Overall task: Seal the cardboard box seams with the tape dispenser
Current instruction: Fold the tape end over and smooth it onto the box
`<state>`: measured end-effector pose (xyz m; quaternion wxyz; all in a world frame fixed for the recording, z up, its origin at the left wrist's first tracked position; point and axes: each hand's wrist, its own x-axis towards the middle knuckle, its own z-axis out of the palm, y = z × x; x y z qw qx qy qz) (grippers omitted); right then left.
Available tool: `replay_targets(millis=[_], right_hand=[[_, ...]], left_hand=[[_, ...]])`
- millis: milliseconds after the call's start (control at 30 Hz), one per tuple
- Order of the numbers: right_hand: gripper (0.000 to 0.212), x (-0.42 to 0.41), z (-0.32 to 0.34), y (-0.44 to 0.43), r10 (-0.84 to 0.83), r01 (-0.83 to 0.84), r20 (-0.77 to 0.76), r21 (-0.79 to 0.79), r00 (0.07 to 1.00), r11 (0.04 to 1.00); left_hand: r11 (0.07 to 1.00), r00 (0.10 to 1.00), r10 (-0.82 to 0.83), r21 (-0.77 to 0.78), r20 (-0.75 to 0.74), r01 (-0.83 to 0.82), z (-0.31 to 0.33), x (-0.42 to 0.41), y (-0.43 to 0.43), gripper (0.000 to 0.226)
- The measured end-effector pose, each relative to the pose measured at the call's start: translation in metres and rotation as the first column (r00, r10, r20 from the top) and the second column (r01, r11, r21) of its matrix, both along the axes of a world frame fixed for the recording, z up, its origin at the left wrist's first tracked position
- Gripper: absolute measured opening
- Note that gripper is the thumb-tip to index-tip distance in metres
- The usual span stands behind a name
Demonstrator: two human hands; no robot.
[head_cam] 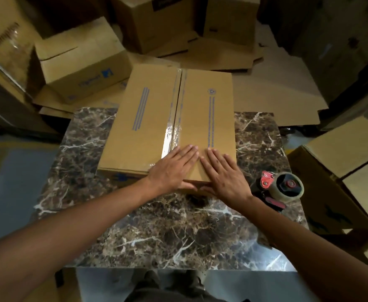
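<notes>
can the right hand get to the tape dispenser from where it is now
Probably yes. The right hand lies flat and empty on the box, and the tape dispenser sits just to its right on the marble table, with nothing between them.

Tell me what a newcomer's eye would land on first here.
Two bare hands, the left hand and right hand, pressed flat side by side on the near end of a cardboard box, over its shiny clear tape along the centre seam. The box sits on a dark marble table, with a red tape dispenser lying unheld at its right.
</notes>
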<state>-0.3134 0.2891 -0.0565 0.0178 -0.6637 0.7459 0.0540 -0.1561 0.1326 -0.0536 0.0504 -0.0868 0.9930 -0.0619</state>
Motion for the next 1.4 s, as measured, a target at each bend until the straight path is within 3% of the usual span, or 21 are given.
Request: replay_targets(millis=[133, 267, 400, 733, 1067, 1233, 1300, 1400], right_hand=[[0.099, 0.007, 0.012, -0.001, -0.016, 0.015, 0.05, 0.012, 0.999, 1.0], [0.091, 0.015, 0.032, -0.019, -0.001, 0.016, 0.167, -0.09, 0.986, 0.996], [0.087, 0.022, 0.029, -0.043, 0.118, -0.098, 0.205, -0.104, 0.972, 0.99], [0.079, 0.027, 0.004, -0.05, 0.138, -0.138, 0.017, -0.019, 0.99, 0.99], [0.081, 0.026, 0.008, -0.046, 0.14, -0.135, 0.084, -0.062, 0.987, 0.989], [0.069, 0.033, 0.024, -0.052, 0.098, -0.067, 0.196, -0.156, 0.976, 0.985], [0.074, 0.045, 0.029, -0.059, 0.08, -0.031, 0.243, -0.201, 0.967, 0.979], [0.067, 0.066, 0.025, -0.074, 0.085, -0.012, 0.3, -0.236, 0.95, 0.972]], left_hand=[[0.999, 0.999, -0.035, 0.022, -0.024, 0.036, 0.004, 0.012, -0.007, 0.104], [0.998, 0.993, -0.044, 0.038, -0.107, 0.049, 0.011, 0.033, -0.027, 0.088], [0.998, 0.999, -0.044, -0.049, -0.007, 0.043, 0.017, 0.04, -0.05, 0.086], [0.999, 0.999, -0.032, -0.035, 0.026, 0.033, -0.002, 0.04, -0.053, 0.093], [0.951, 0.951, 0.307, -0.014, -0.03, -0.307, -0.007, 0.051, -0.02, 0.106], [0.978, 0.98, 0.196, 0.08, -0.026, -0.193, 0.001, 0.059, -0.032, 0.099], [0.986, 0.993, 0.116, 0.123, -0.024, -0.112, 0.006, 0.067, -0.045, 0.09], [0.999, 1.0, 0.02, 0.043, -0.001, -0.02, 0.012, 0.078, -0.069, 0.081]])
